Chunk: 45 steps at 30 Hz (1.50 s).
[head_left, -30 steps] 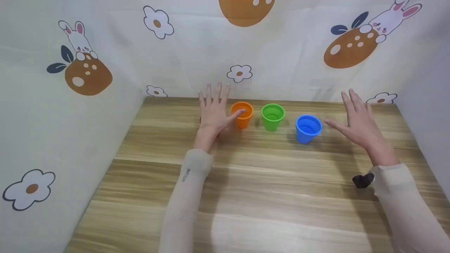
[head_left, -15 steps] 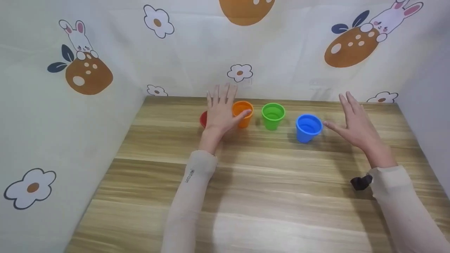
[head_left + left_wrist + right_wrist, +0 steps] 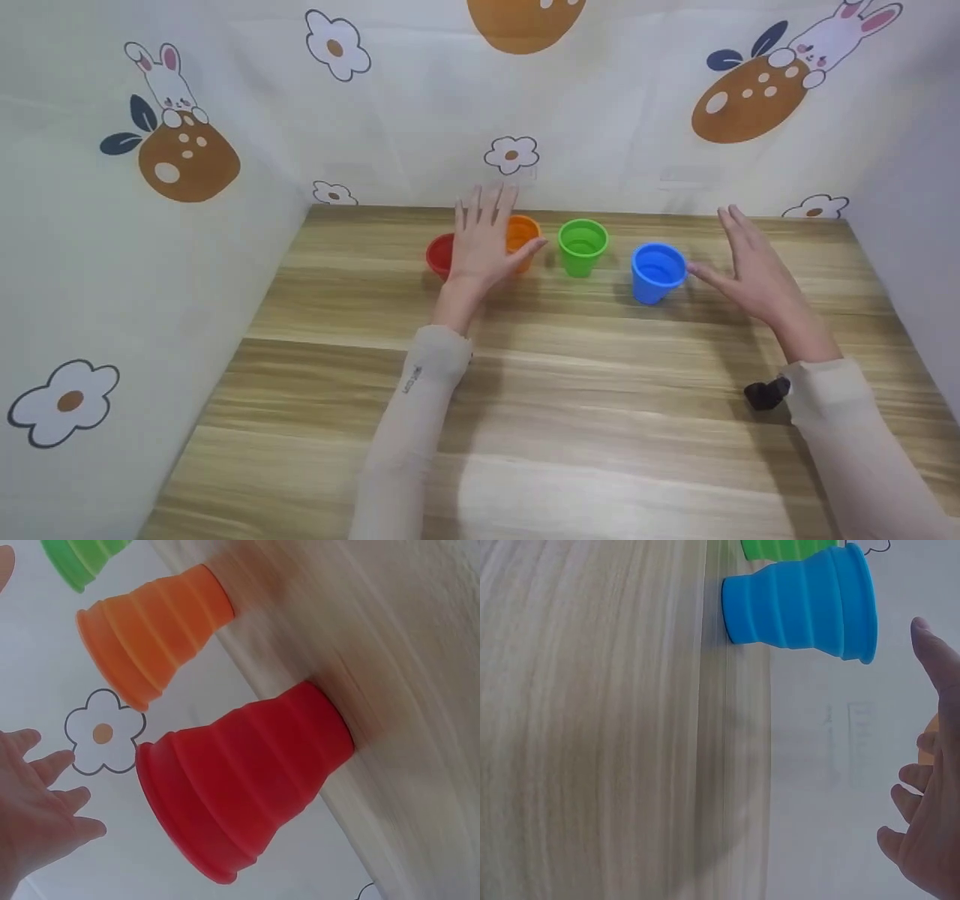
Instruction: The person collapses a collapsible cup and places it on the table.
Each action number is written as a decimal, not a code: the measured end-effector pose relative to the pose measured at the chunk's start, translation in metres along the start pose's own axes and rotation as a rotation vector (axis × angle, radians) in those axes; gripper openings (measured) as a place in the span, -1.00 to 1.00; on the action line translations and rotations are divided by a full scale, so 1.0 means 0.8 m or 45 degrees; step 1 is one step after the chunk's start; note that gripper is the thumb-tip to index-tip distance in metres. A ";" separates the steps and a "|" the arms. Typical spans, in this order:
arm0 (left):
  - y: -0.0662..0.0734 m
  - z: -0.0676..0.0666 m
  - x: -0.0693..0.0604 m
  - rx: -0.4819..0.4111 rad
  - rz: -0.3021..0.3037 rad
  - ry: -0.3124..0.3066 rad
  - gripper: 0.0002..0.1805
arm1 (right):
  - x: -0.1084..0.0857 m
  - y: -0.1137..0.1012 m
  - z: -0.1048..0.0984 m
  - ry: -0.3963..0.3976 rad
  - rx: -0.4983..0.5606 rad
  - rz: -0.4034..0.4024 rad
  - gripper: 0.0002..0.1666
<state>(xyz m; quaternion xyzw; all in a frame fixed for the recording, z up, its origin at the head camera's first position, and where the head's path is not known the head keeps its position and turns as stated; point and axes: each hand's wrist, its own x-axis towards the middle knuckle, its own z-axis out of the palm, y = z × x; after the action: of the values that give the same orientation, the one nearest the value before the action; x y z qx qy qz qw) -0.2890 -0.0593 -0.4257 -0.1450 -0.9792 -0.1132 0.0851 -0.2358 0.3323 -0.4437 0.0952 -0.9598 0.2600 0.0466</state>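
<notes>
Four cups would be several, standing upright in a row near the back of the table: a red cup [image 3: 247, 776], an orange cup [image 3: 157, 630], a green cup [image 3: 582, 247] and a blue cup [image 3: 657, 273]. My left hand [image 3: 484, 247] hovers with spread fingers above the red and orange cups, partly hiding both in the head view. In the left wrist view it is apart from the red cup's rim. To the right of the blue cup is my right hand [image 3: 761, 277], fingers extended and thumb toward that cup. The right wrist view shows a gap between thumb and blue cup [image 3: 802, 607].
The wood-grain table [image 3: 570, 420] reaches toward me. A pale patterned wall sheet [image 3: 420, 97] with flowers and rabbits rises behind the cups and at the left. A small black device [image 3: 766, 393] sits at my right cuff.
My left hand has shifted right, uncovering part of the red cup and covering more of the orange one. My right hand has moved slightly left and toward me. The cups stay put.
</notes>
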 end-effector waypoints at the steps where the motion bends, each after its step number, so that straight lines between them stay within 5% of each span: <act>1: 0.001 0.001 0.000 -0.010 0.005 0.002 0.04 | 0.000 0.000 0.001 -0.002 0.005 0.003 0.18; 45: 0.044 0.033 -0.011 -0.095 0.109 -0.036 -0.01 | -0.012 -0.004 0.027 -0.045 0.113 0.015 0.12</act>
<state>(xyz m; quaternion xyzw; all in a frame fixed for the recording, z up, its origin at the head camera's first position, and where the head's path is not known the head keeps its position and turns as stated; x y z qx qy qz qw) -0.2732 -0.0226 -0.4457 -0.1916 -0.9683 -0.1438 0.0707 -0.2264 0.3204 -0.4622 0.0960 -0.9485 0.3010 0.0239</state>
